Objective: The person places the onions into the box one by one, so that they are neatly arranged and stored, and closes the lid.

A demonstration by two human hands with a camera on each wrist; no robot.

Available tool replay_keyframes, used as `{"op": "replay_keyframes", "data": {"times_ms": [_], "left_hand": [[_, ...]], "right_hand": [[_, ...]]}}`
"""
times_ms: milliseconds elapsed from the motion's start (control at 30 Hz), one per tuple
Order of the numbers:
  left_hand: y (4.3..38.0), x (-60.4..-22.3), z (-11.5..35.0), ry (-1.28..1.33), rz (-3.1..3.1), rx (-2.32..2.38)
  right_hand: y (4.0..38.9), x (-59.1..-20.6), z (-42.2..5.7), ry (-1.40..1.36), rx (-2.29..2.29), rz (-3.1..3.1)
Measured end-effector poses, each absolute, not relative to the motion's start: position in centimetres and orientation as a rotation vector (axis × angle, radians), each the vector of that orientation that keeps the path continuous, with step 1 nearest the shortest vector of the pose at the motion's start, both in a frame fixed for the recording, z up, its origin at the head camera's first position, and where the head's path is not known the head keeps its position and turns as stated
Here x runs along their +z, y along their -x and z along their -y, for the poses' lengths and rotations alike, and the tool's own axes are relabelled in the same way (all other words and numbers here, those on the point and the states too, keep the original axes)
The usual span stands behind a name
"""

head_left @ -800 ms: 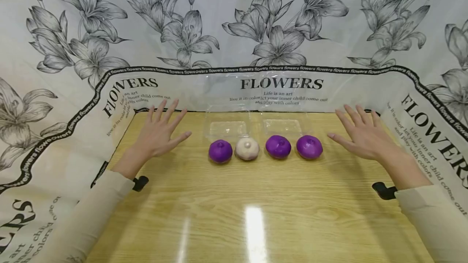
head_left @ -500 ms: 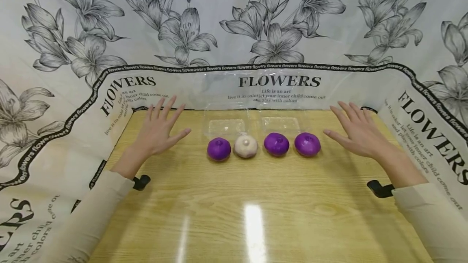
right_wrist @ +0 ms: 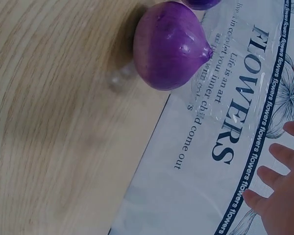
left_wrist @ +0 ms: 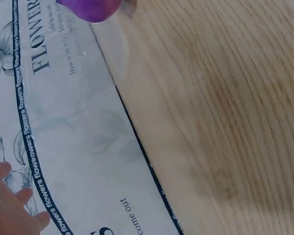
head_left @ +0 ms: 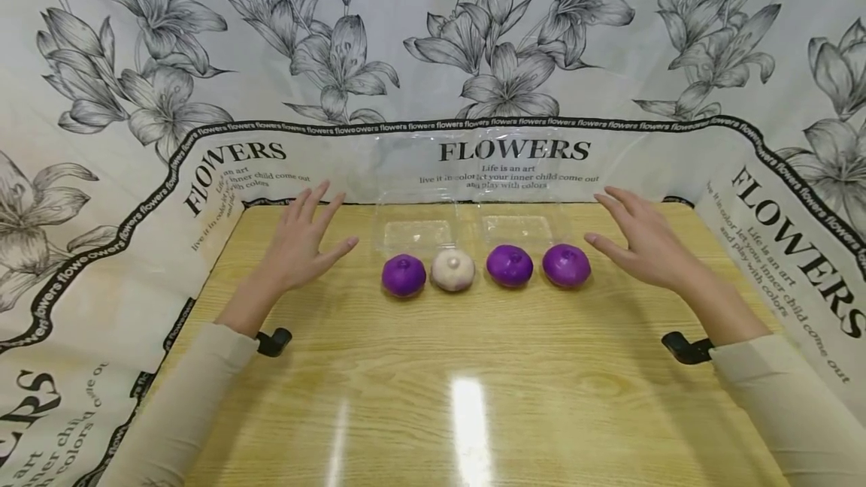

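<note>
Three glossy purple onions [head_left: 404, 275] and a whitish onion-shaped bulb [head_left: 453, 270] stand in a row on the wooden table. The whitish one is second from the left. My left hand [head_left: 295, 248] hovers left of the row, fingers spread, touching nothing. On the other side my right hand [head_left: 646, 245] is held over the table with straight fingers, close to the rightmost purple onion [head_left: 566, 265] but apart from it. That onion fills the top of the right wrist view, where my right fingers [right_wrist: 272, 176] show at the edge. Part of my left hand [left_wrist: 12, 205] appears in the left wrist view.
Behind the row stand two clear plastic boxes, a left one [head_left: 417, 234] and a right one [head_left: 517, 228], with lids raised against the cloth. A white flower-printed cloth [head_left: 379, 164] surrounds the table [head_left: 379, 367] at the back and sides. Black wrist mounts hang beneath both wrists.
My right hand has moved left, nearer the rightmost purple onion. My left hand has shifted slightly right. The onions and boxes stay in place; the head view has shifted a little.
</note>
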State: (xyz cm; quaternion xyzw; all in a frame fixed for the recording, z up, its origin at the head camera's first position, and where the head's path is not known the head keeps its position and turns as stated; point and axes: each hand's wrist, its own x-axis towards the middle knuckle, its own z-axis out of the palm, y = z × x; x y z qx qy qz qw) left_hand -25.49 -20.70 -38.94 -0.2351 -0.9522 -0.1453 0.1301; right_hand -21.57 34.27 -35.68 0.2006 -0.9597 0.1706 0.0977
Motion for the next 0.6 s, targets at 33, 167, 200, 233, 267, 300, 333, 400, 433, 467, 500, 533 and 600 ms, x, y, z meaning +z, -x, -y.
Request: {"op": "replay_keyframes", "data": {"times_ms": [33, 167, 200, 233, 267, 300, 333, 400, 433, 467, 500, 533, 600], "left_hand": [[25.5, -39.0, 20.7, 0.681, 2.763, -0.438], [25.4, -39.3, 20.4, 0.678, 2.746, -0.503], [25.3, -39.4, 20.3, 0.681, 2.738, -0.523], [25.3, -39.5, 20.3, 0.687, 2.727, -0.546], [25.3, -39.6, 20.2, 0.692, 2.717, -0.567], [25.3, -39.8, 20.2, 0.698, 2.708, -0.587], [25.3, -39.9, 20.1, 0.703, 2.699, -0.609], [25.3, -40.2, 20.1, 0.710, 2.689, -0.640], [25.3, -40.3, 20.0, 0.709, 2.690, -0.652], [25.3, -40.4, 19.9, 0.709, 2.690, -0.665], [25.3, -40.5, 19.8, 0.708, 2.694, -0.679], [25.3, -40.6, 19.7, 0.706, 2.698, -0.690], [25.2, -40.6, 19.4, 0.703, 2.703, -0.717]], "right_hand": [[21.6, -35.7, -34.1, -0.590, 0.518, 2.843], [21.5, -35.9, -33.6, -0.586, 0.563, 2.830], [21.4, -36.0, -33.4, -0.590, 0.573, 2.822], [21.5, -36.1, -33.3, -0.596, 0.583, 2.813], [21.5, -36.2, -33.2, -0.605, 0.598, 2.803], [21.5, -36.3, -33.1, -0.612, 0.617, 2.795], [21.5, -36.3, -32.9, -0.620, 0.635, 2.789], [21.5, -36.5, -32.6, -0.623, 0.684, 2.785], [21.4, -36.5, -32.4, -0.618, 0.711, 2.787], [21.4, -36.5, -32.2, -0.611, 0.736, 2.788], [21.3, -36.5, -32.0, -0.603, 0.763, 2.789], [21.3, -36.5, -31.9, -0.595, 0.786, 2.788], [21.2, -36.5, -31.5, -0.585, 0.830, 2.782]]}}
